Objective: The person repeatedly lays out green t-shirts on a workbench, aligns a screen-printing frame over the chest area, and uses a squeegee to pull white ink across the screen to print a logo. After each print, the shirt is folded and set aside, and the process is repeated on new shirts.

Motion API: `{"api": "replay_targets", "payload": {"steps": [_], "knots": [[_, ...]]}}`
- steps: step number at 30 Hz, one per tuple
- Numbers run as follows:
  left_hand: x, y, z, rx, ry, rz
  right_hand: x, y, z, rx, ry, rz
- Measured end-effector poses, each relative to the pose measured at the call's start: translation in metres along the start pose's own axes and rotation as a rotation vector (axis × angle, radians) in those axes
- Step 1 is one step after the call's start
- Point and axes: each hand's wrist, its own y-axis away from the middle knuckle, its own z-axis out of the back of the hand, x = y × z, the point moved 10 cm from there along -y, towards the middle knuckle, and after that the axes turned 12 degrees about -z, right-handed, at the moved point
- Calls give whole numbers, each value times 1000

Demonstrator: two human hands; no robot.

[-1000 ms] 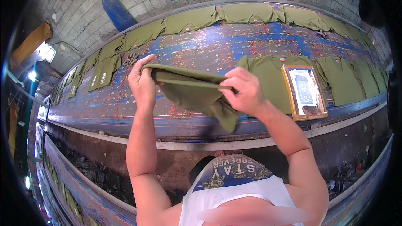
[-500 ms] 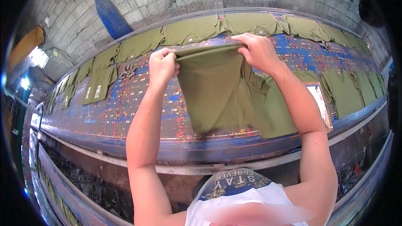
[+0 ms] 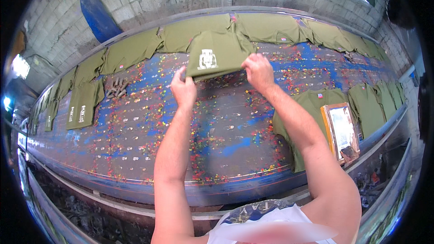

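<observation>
"Fingers (image 3: pixel 250 62) of our right hand (image 3: pixel 261 73) pinched tight on cloth, right of centre in the frame! What about our left hand (image 3: pixel 184 91)?"

"Closed at the other near corner, left of centre; part of its grip is hidden from us. Between the two, we've got the olive-green garment (image 3: pixel 221 45), upper centre, near edge raised and white print (image 3: pixel 208 58) facing up!"

"And its far edge?"

"Overlapping the row of green shirts (image 3: pixel 129 57) in our view; whether they touch, we can't tell. Below it stretches the speckled table (image 3: pixel 144 129), blue and dark with red and yellow dots."

"Over to the left we spot a printed shirt (image 3: pixel 84 106), and just beside it a pile of small brown pieces (image 3: pixel 117 87)."

"Lower right, we find a wooden frame (image 3: pixel 328 129) around a pale panel (image 3: pixel 342 129), with a plain green shirt (image 3: pixel 298 104) just left of it!"
</observation>
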Motion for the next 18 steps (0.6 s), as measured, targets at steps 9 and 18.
{"api": "replay_targets", "payload": {"steps": [9,18], "knots": [[79,90,19,210,-455,151,-11,109,-69,243,6,-87],[45,130,30,319,-857,-179,39,166,-10,336,-40,-68]]}}
